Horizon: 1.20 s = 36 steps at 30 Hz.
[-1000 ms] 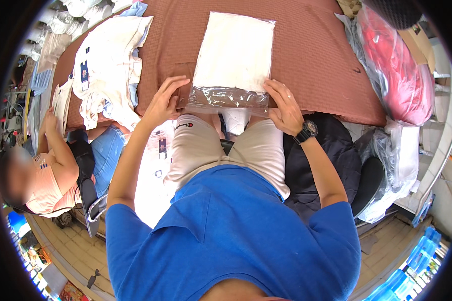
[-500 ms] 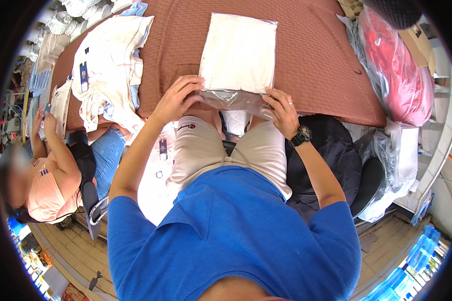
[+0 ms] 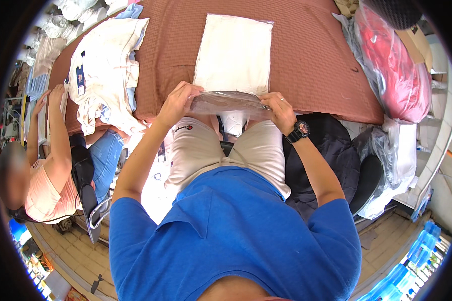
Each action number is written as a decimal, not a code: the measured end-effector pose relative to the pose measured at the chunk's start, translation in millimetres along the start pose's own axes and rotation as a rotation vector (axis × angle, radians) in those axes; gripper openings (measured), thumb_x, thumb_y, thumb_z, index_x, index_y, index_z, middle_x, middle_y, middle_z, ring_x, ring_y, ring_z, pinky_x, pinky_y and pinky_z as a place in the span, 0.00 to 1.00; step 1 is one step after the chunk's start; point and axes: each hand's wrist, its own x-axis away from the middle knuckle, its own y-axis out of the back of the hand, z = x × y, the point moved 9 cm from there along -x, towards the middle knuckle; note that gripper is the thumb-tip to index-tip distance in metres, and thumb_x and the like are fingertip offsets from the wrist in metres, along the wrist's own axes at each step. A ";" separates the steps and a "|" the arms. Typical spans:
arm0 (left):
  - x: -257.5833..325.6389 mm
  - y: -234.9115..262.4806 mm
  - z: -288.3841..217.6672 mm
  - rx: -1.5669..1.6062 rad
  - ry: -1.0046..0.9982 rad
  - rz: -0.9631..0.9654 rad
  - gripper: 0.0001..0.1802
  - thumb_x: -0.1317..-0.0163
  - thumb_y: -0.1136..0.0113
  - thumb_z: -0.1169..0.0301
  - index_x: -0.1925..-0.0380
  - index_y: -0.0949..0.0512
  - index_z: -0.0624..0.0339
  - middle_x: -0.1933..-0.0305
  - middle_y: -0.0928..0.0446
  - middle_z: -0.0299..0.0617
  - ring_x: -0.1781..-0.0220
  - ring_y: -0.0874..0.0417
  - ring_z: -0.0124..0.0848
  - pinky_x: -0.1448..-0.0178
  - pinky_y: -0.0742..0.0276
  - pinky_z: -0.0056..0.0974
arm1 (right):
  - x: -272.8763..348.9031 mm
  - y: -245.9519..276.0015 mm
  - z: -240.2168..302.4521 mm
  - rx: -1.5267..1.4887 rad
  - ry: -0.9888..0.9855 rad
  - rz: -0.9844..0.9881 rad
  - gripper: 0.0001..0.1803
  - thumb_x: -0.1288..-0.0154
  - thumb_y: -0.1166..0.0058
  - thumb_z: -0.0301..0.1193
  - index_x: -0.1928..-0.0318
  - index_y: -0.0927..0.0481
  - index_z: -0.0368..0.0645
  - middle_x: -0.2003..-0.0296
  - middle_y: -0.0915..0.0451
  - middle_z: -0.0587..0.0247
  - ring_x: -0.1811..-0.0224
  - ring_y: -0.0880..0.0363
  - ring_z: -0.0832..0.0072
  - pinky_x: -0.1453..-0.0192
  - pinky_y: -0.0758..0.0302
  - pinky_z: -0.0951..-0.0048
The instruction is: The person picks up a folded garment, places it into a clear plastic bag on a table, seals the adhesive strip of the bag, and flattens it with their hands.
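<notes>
In front of me a folded cream garment (image 3: 232, 52) lies flat inside a clear plastic bag (image 3: 226, 103) on the brown covered table. The bag's near end sticks out past the cloth and hangs over the table edge. My left hand (image 3: 182, 100) pinches the left corner of this plastic end, fingers closed. At the right corner, my right hand (image 3: 280, 109), with a black watch at the wrist, grips the plastic likewise. The flap is stretched between both hands.
Left on the brown table (image 3: 306, 60) is a pile of cream garments (image 3: 103, 65) with a dark tag. A co-worker (image 3: 50, 185) sits at far left, arms raised. Bagged red garments (image 3: 389, 65) lie at the right edge. A black chair (image 3: 321, 155) stands beside me.
Both my hands have closed on the bag's near end, and the flap is now pulled straighter and lifted slightly. The co-worker's hands have moved upward.
</notes>
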 end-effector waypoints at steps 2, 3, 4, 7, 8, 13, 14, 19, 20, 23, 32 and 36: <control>-0.5 0.8 5.6 0.028 0.057 -0.037 0.05 0.34 0.40 0.83 0.61 0.22 0.64 0.55 0.14 0.46 0.56 0.17 0.45 0.52 0.18 0.44 | 2.7 -3.3 -10.3 -0.026 -0.072 -0.021 0.10 0.39 0.38 0.15 0.59 0.20 0.38 0.56 0.13 0.57 0.53 0.15 0.56 0.52 0.17 0.63; -1.8 0.7 6.7 0.046 0.099 -0.055 0.04 0.33 0.41 0.83 0.61 0.23 0.65 0.56 0.14 0.47 0.57 0.17 0.45 0.53 0.18 0.44 | 3.3 -4.1 -13.8 -0.040 -0.108 -0.031 0.09 0.37 0.39 0.15 0.58 0.20 0.38 0.56 0.13 0.56 0.54 0.15 0.56 0.53 0.17 0.63; -2.9 0.8 8.2 0.065 0.141 -0.073 0.03 0.32 0.41 0.82 0.61 0.23 0.65 0.57 0.14 0.47 0.58 0.17 0.45 0.53 0.19 0.43 | 4.5 -2.8 -15.4 -0.030 -0.127 -0.058 0.07 0.35 0.39 0.17 0.59 0.21 0.38 0.58 0.14 0.55 0.56 0.16 0.55 0.54 0.17 0.61; 1.6 0.6 24.7 0.076 0.305 -0.137 0.01 0.29 0.41 0.80 0.63 0.23 0.66 0.62 0.15 0.50 0.61 0.17 0.46 0.54 0.20 0.43 | -2.8 1.1 -12.9 -0.013 -0.197 -0.118 0.02 0.29 0.42 0.22 0.61 0.22 0.39 0.64 0.17 0.53 0.60 0.18 0.52 0.58 0.19 0.56; -1.0 0.2 25.2 0.098 0.344 -0.160 0.03 0.28 0.41 0.78 0.63 0.23 0.66 0.62 0.15 0.50 0.61 0.16 0.45 0.54 0.20 0.42 | -1.9 0.5 -17.1 -0.010 -0.236 -0.127 0.03 0.27 0.43 0.23 0.62 0.23 0.39 0.65 0.17 0.52 0.61 0.18 0.52 0.59 0.19 0.55; -7.2 -0.8 35.0 0.042 0.421 -0.273 0.09 0.27 0.39 0.71 0.65 0.22 0.66 0.70 0.20 0.53 0.66 0.18 0.51 0.59 0.24 0.48 | -3.0 -7.1 -39.3 -0.025 -0.425 -0.158 0.12 0.21 0.48 0.33 0.64 0.26 0.40 0.68 0.19 0.49 0.64 0.19 0.48 0.62 0.22 0.48; -6.3 -3.4 40.4 0.033 0.445 -0.267 0.10 0.27 0.38 0.70 0.65 0.22 0.66 0.70 0.20 0.53 0.66 0.18 0.51 0.60 0.24 0.49 | -3.0 -9.1 -43.8 0.034 -0.460 -0.147 0.13 0.20 0.49 0.35 0.64 0.26 0.41 0.69 0.19 0.48 0.64 0.19 0.47 0.63 0.23 0.47; -2.1 -6.8 50.4 -0.060 0.538 -0.271 0.13 0.28 0.37 0.65 0.67 0.20 0.65 0.70 0.20 0.55 0.69 0.19 0.52 0.61 0.25 0.52 | -5.0 -10.6 -47.3 0.187 -0.574 -0.135 0.15 0.21 0.49 0.40 0.64 0.25 0.43 0.73 0.20 0.47 0.67 0.18 0.45 0.65 0.25 0.44; -3.6 -7.1 48.9 -0.078 0.535 -0.271 0.13 0.28 0.37 0.65 0.67 0.20 0.65 0.70 0.19 0.54 0.69 0.18 0.51 0.61 0.25 0.51 | -7.1 -9.0 -48.2 0.200 -0.595 -0.133 0.15 0.21 0.49 0.40 0.64 0.25 0.44 0.74 0.20 0.47 0.67 0.18 0.44 0.65 0.24 0.44; -8.1 -6.5 43.7 -0.137 0.527 -0.277 0.14 0.27 0.38 0.65 0.68 0.20 0.67 0.71 0.17 0.53 0.69 0.16 0.48 0.61 0.24 0.49 | -9.0 -8.8 -52.7 0.254 -0.657 -0.132 0.15 0.22 0.48 0.41 0.63 0.23 0.44 0.74 0.19 0.46 0.68 0.18 0.43 0.65 0.23 0.43; -7.7 -4.7 49.8 -0.150 0.793 -0.240 0.18 0.35 0.31 0.58 0.69 0.18 0.64 0.72 0.14 0.52 0.69 0.13 0.50 0.59 0.20 0.50 | -10.6 -14.2 -61.9 0.452 -0.817 -0.057 0.17 0.29 0.41 0.45 0.63 0.22 0.43 0.71 0.15 0.44 0.68 0.15 0.41 0.61 0.21 0.41; 1.7 2.4 52.7 -0.178 0.848 -0.358 0.22 0.40 0.27 0.55 0.71 0.18 0.65 0.76 0.15 0.50 0.72 0.14 0.49 0.61 0.20 0.50 | -6.7 -5.7 -59.5 0.325 -0.878 -0.149 0.18 0.33 0.37 0.45 0.58 0.22 0.44 0.77 0.16 0.48 0.72 0.16 0.40 0.65 0.22 0.41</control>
